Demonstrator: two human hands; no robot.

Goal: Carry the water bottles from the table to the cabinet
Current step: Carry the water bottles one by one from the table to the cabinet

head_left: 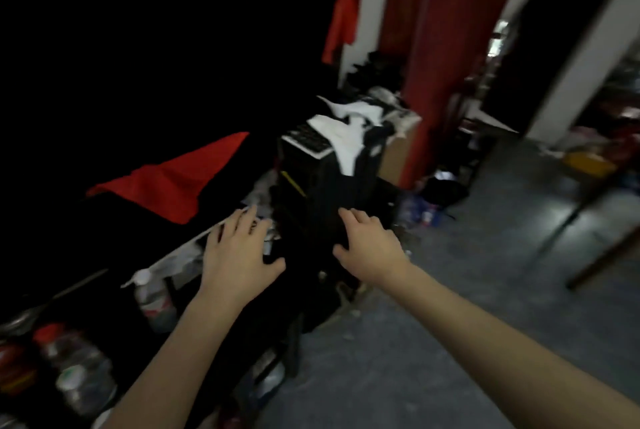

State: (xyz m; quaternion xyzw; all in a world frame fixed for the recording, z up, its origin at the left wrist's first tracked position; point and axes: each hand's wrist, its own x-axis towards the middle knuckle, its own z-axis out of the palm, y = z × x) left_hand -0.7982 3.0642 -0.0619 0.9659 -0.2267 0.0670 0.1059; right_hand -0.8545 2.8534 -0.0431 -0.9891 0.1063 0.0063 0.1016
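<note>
bottles [83, 380] blurred, cut off lower-left.

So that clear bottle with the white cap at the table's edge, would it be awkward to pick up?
Probably not. The white-capped bottle looks like thin clear plastic, so it may dent under a squeeze. It stands upright and narrow near the table edge, so a sideways nudge could tip it. How full it is can't be told.

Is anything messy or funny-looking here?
Yes. White cloth lies crumpled over the black box, hanging down its side. Small bottles lie on the floor beside it. Both hands hold nothing.
</note>
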